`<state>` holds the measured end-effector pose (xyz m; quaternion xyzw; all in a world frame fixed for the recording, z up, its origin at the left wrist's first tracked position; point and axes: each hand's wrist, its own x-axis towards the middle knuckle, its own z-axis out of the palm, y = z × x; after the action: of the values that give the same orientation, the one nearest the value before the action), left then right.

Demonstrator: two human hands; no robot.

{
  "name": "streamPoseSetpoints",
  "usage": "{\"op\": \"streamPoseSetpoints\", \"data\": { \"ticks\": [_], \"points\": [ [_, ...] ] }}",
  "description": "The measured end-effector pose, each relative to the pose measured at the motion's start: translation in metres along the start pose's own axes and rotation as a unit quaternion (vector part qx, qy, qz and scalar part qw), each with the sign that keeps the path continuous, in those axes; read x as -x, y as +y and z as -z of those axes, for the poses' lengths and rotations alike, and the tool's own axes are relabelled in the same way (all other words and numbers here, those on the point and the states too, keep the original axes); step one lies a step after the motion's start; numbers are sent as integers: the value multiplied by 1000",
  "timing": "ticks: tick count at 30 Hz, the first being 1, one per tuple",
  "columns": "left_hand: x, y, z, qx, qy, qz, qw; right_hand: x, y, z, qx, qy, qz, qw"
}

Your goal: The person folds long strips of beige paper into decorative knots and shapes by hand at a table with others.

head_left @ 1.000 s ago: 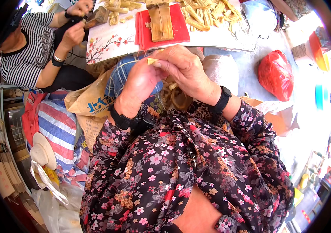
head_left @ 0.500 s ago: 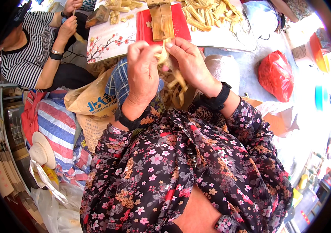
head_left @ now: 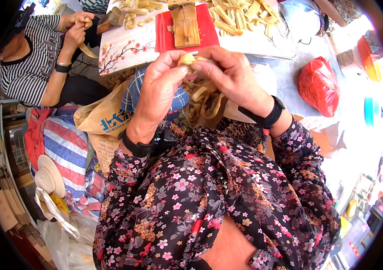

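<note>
Yellow strip [head_left: 186, 59] held between two hands near the surface [head_left: 254, 45].
Left: a co-worker in a striped shirt [head_left: 34, 49] holds a similar strip [head_left: 87, 51]. Centre: the left hand [head_left: 155, 85] pinches the yellow strip between its fingers; beyond, a wooden block [head_left: 186, 29] lies on a red cloth [head_left: 209, 29]; the right hand [head_left: 236, 78] pinches the same strip between its fingers. Right: a red bag [head_left: 318, 85].
</note>
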<state>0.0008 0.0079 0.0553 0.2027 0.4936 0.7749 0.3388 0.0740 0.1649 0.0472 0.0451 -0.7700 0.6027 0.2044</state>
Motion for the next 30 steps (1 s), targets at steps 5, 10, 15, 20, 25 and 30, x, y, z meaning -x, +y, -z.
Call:
{"op": "streamPoseSetpoints", "data": {
  "ticks": [5, 10, 15, 20, 25, 30],
  "points": [
    [-6, -1, 15, -241, 17, -110, 964, 3, -11, 6, -269, -94, -165, 944],
    [2, -8, 0, -311, 105, -170, 929, -2, -8, 1, -250, -34, -150, 956],
    [1, 1, -14, -371, 76, -138, 915, -3, 6, 0, -272, 7, -164, 948],
    [3, 8, -5, -433, 39, -144, 889, -15, 11, 24, -349, 55, -310, 883],
    [-3, 17, 7, -463, 79, -133, 873, -15, 17, 35, -309, -2, -261, 915],
    [-13, 9, -4, -686, 25, -293, 666, -11, 21, 10, -227, -37, -203, 952]
  ]
}}
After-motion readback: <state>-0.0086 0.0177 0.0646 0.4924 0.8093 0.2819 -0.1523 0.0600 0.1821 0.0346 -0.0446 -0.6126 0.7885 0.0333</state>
